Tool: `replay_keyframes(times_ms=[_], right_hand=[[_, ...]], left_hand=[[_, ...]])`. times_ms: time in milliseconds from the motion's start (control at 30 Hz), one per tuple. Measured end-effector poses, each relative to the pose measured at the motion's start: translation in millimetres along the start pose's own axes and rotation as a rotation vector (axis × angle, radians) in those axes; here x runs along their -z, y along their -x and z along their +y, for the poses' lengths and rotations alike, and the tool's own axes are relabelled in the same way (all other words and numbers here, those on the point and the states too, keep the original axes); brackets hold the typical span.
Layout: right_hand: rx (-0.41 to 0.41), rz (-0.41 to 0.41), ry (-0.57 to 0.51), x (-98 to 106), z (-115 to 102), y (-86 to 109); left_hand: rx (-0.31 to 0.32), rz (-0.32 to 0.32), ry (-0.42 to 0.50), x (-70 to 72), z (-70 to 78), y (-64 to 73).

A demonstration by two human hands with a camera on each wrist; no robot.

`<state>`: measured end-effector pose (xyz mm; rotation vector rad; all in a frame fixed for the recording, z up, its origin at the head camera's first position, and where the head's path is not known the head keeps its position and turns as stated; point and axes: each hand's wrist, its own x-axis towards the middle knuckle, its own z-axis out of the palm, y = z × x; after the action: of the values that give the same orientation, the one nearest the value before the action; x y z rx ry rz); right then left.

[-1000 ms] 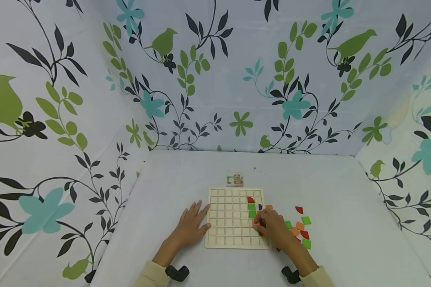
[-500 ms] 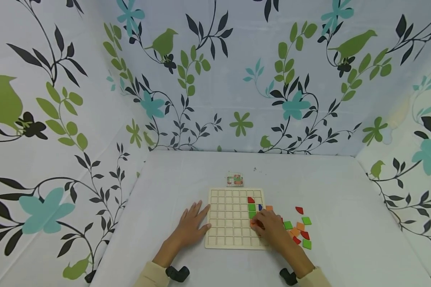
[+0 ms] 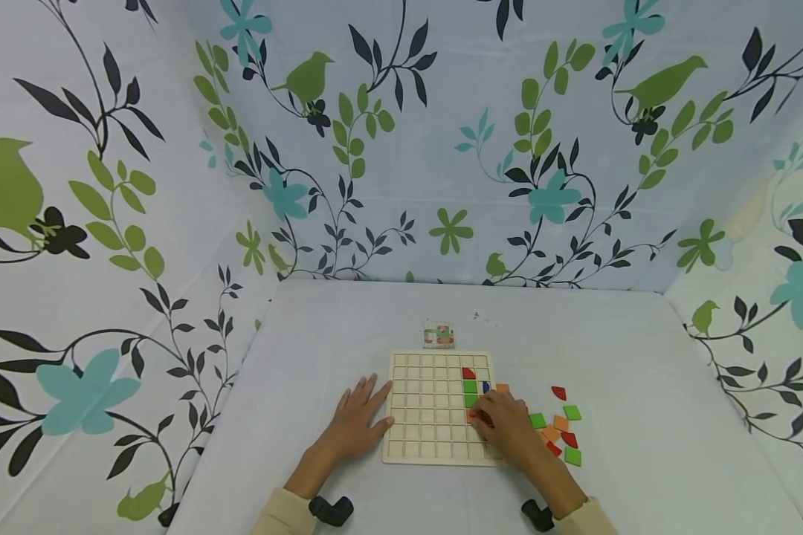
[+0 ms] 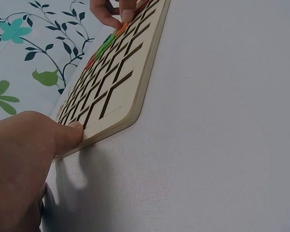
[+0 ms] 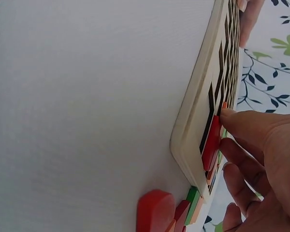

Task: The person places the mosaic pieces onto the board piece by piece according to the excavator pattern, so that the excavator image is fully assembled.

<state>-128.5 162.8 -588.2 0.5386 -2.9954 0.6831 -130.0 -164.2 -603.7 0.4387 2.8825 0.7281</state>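
Observation:
A light wooden grid board [image 3: 421, 429] lies flat on the white table. My left hand [image 3: 353, 422] rests palm down at its left edge, fingers spread, with the thumb [image 4: 70, 135] on the rim. Over the right columns, my right hand [image 3: 507, 425] pinches an orange tile [image 3: 470, 417] at a grid cell; its fingertips partly hide the tile. Up the same column sit green square tiles [image 3: 470, 387] and a red rounded tile [image 3: 468, 373]. A blue half-round tile [image 3: 485, 387] lies one column right. In the right wrist view, a red tile [image 5: 211, 147] sits near the board's corner.
Loose green, orange and red tiles lie scattered right of the board, among them a green tile [image 3: 572, 412] and a red tile [image 3: 558, 392]. A small patterned card [image 3: 438, 335] lies behind the board. Patterned cloth [image 3: 388, 186] rises behind and beside the table.
My right hand has shifted slightly left over the board with the orange tile, then stays nearly still. My left hand has not moved.

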Motion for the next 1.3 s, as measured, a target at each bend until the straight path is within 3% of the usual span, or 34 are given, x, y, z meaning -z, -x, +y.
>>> replay_keyframes(times_ms=[333, 533, 700, 900, 1100, 1300], right_hand=[[-0.007, 0.043, -0.035, 5.1, 4.8, 1.9], [-0.172, 0.076, -0.107, 18.7, 30.5, 5.5], [-0.314, 0.031, -0.172, 30.4, 51.5, 8.3], [-0.365, -0.027, -0.242, 32.3, 62.7, 3.8], [-0.391, -0.002, -0.281, 26.2, 62.3, -9.2], [-0.476, 0.005, -0.31, 26.4, 52.9, -21.9]], left_hand=[[-0.005, 0.009, -0.008, 0.1, 0.7, 0.0], [-0.006, 0.008, -0.006, 1.2, 2.7, 0.4], [-0.006, 0.009, 0.0, 2.7, 3.7, 1.4], [-0.001, 0.005, 0.001, 2.0, 3.3, 0.6], [-0.005, 0.006, 0.002, 0.7, 2.2, 0.1], [-0.002, -0.004, -0.004, 1.2, 1.4, 0.4]])
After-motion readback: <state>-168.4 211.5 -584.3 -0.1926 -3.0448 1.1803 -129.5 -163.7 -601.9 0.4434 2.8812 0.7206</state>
